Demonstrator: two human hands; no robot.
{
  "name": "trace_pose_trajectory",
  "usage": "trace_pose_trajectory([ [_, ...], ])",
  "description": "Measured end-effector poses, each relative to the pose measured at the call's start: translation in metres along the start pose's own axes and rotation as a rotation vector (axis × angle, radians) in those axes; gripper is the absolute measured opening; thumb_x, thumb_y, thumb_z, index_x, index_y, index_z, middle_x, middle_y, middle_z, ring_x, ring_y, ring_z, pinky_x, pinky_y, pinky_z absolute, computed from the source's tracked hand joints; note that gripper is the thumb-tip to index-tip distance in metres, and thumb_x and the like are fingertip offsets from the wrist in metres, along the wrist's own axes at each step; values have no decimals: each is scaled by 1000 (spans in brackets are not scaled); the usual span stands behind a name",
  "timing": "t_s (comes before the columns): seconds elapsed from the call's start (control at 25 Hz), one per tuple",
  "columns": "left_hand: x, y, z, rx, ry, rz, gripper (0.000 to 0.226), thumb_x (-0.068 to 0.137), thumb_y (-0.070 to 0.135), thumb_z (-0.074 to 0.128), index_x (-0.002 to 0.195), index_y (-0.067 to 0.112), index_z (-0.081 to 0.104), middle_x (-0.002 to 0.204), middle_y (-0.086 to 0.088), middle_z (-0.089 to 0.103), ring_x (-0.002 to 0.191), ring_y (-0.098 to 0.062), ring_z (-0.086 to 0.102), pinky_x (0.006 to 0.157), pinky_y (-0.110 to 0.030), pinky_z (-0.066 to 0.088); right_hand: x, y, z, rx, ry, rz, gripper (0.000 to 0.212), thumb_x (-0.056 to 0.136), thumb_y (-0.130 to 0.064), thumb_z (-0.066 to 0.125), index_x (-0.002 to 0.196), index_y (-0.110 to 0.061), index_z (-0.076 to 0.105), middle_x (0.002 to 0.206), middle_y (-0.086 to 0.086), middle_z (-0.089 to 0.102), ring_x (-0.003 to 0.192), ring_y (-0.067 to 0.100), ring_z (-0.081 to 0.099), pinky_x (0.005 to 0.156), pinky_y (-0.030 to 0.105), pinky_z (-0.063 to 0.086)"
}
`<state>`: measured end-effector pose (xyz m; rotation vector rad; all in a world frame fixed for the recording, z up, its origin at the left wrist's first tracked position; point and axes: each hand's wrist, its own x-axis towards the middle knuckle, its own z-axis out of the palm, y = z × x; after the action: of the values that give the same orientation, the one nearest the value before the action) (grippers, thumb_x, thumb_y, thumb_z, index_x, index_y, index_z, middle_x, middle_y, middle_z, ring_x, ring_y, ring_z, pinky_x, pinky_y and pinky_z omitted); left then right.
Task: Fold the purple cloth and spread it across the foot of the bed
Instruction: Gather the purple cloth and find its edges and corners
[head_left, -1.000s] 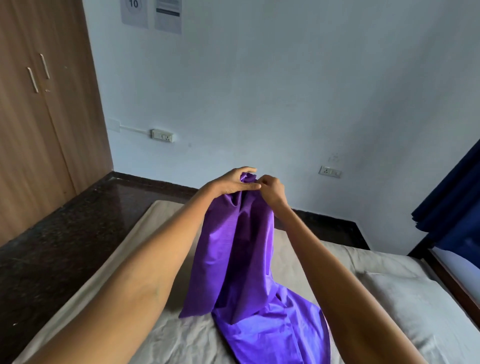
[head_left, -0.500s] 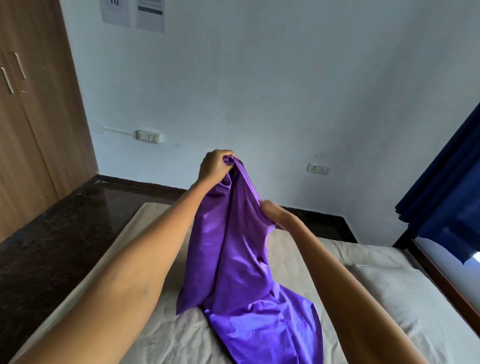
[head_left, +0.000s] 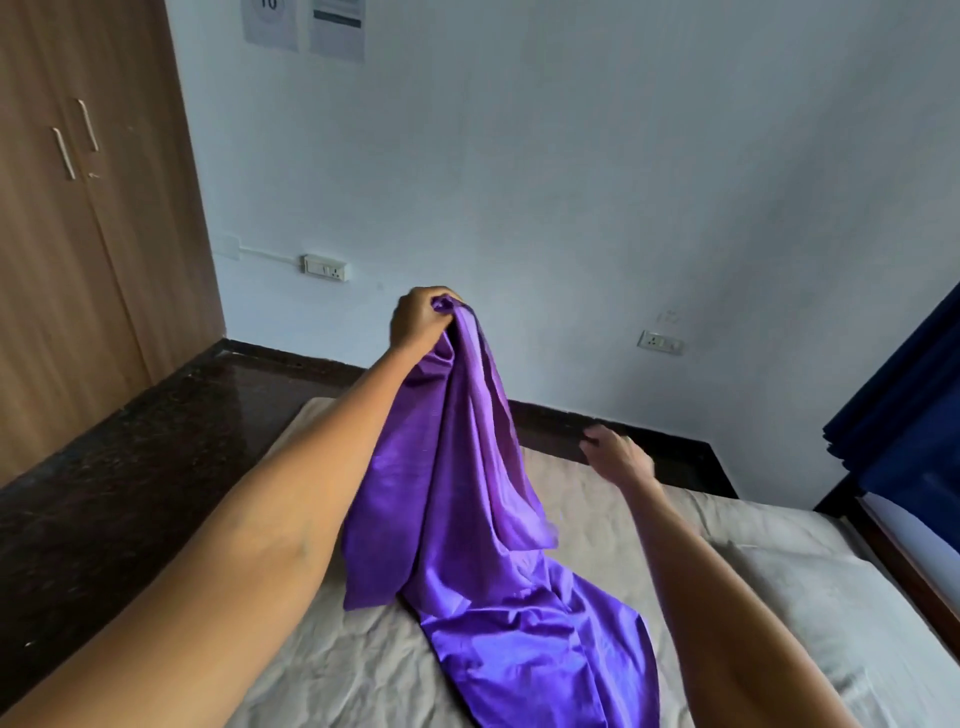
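Right hand (head_left: 618, 454) released purple cloth (head_left: 467, 493), open; left hand (head_left: 421, 322) grips it.

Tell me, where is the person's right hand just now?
The right hand is open and empty, right of the hanging purple cloth, above the bed's far end, while the left hand grips the cloth's top.

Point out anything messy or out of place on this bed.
The purple cloth is bunched, not folded: the left hand holds one end up while the rest trails crumpled over the wrinkled beige bedsheet. The right hand is empty.
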<state>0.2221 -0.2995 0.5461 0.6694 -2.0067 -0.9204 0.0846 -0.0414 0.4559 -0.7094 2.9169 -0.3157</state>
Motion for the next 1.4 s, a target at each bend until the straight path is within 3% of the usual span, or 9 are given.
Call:
trace_pose_trajectory([
  [0.16, -5, 22, 29, -52, -103, 68, 28, 76, 2, 52, 88, 14, 74, 98, -5, 75, 99, -22, 67, 87, -34, 53, -3, -90, -6, 619, 165, -388, 10, 84, -16, 62, 94, -13, 63, 97, 8, 62, 95, 25, 61, 76, 22, 39],
  [0.28, 3, 25, 28, -65, -129, 86, 28, 75, 2, 52, 88, 14, 74, 98, -6, 75, 98, -23, 67, 88, -37, 53, -8, -107, -14, 966, 211, -370, 12, 83, -14, 65, 93, -15, 59, 98, 3, 61, 85, 14, 59, 72, 14, 44],
  [0.52, 10, 35, 24, -196, -82, 112, 30, 74, -4, 50, 88, 7, 74, 96, -10, 75, 96, -20, 68, 88, -31, 51, 0, -90, 3, 376, 113, -269, 48, 73, -38, 67, 113, -18, 52, 115, 1, 58, 102, 23, 57, 85, 35, 46],
  [0.68, 15, 48, 26, -392, -23, 110, 29, 72, -9, 49, 87, 1, 72, 91, -11, 73, 71, 12, 62, 83, -23, 49, -3, -63, 32, 182, 32, -19, 38, 87, -29, 48, 119, -7, 52, 125, 15, 57, 117, 34, 54, 93, 41, 45],
  [0.84, 21, 63, 28, -468, -29, 127, 24, 73, -9, 52, 85, 0, 71, 76, 3, 68, 65, 15, 59, 79, -18, 48, -8, -58, 52, 563, -52, -112, 24, 86, -14, 53, 108, -6, 54, 109, 19, 56, 106, 29, 53, 88, 35, 44],
  [0.92, 17, 67, 34, -419, -51, 131, 24, 74, -9, 53, 87, -2, 71, 82, -5, 72, 68, 13, 60, 80, -20, 48, -16, -72, 36, 930, 126, -182, 13, 77, -20, 59, 83, -15, 50, 83, 4, 49, 83, 17, 47, 73, 34, 40],
  [1.0, 8, 66, 43, -351, -87, 140, 26, 75, -9, 52, 89, -1, 72, 94, -13, 74, 81, -2, 66, 85, -26, 50, -20, -83, 7, 1057, 285, -197, 29, 75, -34, 64, 94, -18, 49, 92, -5, 47, 87, 13, 48, 77, 33, 42],
  [1.24, 4, 56, 42, -217, -69, 91, 28, 77, -2, 52, 90, 9, 74, 97, -8, 75, 97, -21, 68, 89, -34, 53, -19, -77, -23, 868, 644, -234, 35, 82, -3, 49, 116, -10, 50, 108, 7, 55, 86, 17, 55, 78, 45, 51],
  [1.4, 6, 57, 33, -120, -24, 47, 27, 81, 4, 51, 94, 11, 73, 101, -7, 74, 99, -24, 66, 85, -33, 52, -26, -68, -8, 596, 513, -331, 39, 84, 0, 44, 122, -9, 44, 120, 9, 56, 93, 34, 62, 75, 45, 50],
])
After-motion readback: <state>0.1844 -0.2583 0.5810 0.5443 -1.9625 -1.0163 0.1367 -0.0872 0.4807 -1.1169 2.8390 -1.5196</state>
